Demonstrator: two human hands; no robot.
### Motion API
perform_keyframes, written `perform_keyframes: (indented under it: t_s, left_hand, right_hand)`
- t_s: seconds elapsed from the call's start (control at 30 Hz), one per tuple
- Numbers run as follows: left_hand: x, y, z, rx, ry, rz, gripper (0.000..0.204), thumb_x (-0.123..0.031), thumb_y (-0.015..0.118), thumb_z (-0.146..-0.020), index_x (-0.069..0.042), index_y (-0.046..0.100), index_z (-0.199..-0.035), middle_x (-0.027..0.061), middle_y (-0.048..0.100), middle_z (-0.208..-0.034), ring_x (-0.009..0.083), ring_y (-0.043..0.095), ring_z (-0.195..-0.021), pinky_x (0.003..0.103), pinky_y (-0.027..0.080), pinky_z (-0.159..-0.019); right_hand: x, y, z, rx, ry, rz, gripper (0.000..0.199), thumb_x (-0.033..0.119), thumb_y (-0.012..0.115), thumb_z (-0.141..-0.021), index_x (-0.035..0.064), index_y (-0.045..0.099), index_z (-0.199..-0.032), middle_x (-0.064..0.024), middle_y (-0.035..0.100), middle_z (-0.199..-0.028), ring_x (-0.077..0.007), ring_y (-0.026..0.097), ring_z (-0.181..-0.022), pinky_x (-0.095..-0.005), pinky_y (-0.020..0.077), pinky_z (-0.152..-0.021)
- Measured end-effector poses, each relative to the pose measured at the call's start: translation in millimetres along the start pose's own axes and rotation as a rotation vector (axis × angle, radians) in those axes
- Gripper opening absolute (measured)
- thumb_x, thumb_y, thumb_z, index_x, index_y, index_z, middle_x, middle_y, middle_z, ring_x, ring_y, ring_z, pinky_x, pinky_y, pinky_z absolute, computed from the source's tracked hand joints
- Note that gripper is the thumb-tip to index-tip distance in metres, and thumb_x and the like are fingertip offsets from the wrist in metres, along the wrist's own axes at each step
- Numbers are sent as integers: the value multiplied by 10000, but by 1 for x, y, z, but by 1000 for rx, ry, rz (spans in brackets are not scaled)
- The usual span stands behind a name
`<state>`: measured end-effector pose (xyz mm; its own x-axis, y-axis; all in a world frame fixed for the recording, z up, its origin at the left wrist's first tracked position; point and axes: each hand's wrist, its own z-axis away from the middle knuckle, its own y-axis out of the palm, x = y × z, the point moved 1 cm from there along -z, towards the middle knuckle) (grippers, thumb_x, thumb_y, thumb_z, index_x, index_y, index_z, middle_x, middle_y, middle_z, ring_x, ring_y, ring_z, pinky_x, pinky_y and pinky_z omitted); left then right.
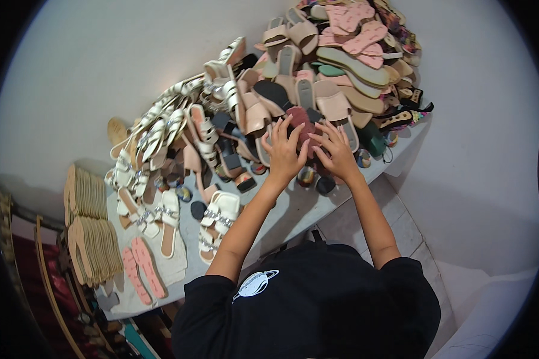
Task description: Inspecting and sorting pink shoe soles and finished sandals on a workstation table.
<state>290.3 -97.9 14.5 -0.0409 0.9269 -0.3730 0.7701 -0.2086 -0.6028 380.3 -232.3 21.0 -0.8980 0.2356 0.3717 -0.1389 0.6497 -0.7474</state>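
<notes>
My left hand and my right hand reach over the front of a pile of sandals, fingers spread and slightly curled. Between them lies a dark red sole-shaped piece, partly hidden by my fingers. The fingertips are at its edges; whether they touch it I cannot tell. Just beyond my hands are a beige slide sandal and a black sole. A beige heeled sandal lies beside my left hand.
White strappy sandals heap up to the left. Pink soles top the back of the pile. At the table's left end stand stacked tan soles, two pink insoles and white sandals. A white wall rises to the right.
</notes>
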Motion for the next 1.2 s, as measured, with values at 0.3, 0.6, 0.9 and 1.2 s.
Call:
perform_keyframes:
  t_s: [0.3, 0.6, 0.9, 1.2]
  left_hand:
    - [-38, 81, -78, 12, 110, 78, 415, -238, 599, -767, -129, 541, -1164, 113, 408, -1308, 299, 317, -1249, 526, 154, -974]
    - [-43, 149, -162, -25, 180, 23, 512, -249, 606, -749, -122, 477, -1228, 106, 424, -1280, 283, 335, -1232, 526, 172, -955]
    - [-34, 211, -225, -10, 166, -54, 594, -300, 626, -738, -48, 429, -1238, 137, 440, -1236, 265, 393, -1159, 515, 255, -885]
    - [-28, 248, -260, 51, 126, -112, 586, -334, 614, -786, -69, 414, -1268, 169, 434, -1245, 310, 423, -1151, 584, 292, -862]
  right_hand:
    - [-94, -46, -26, -67, 47, 54, 358, 197, 584, -800, 183, 577, -1158, -56, 475, -1276, -300, 354, -1264, -535, 190, -1049]
    - [-160, -72, -76, -160, 83, 194, 341, 220, 570, -814, 178, 574, -1153, -56, 472, -1270, -294, 342, -1270, -546, 190, -1043]
    - [-198, -70, -97, -201, 184, 189, 356, 203, 565, -820, 172, 553, -1174, -69, 455, -1270, -294, 319, -1281, -568, 181, -1034]
    - [-210, -72, -105, -227, 212, 191, 320, 208, 555, -833, 158, 567, -1149, -55, 458, -1289, -286, 340, -1274, -540, 187, -1046]
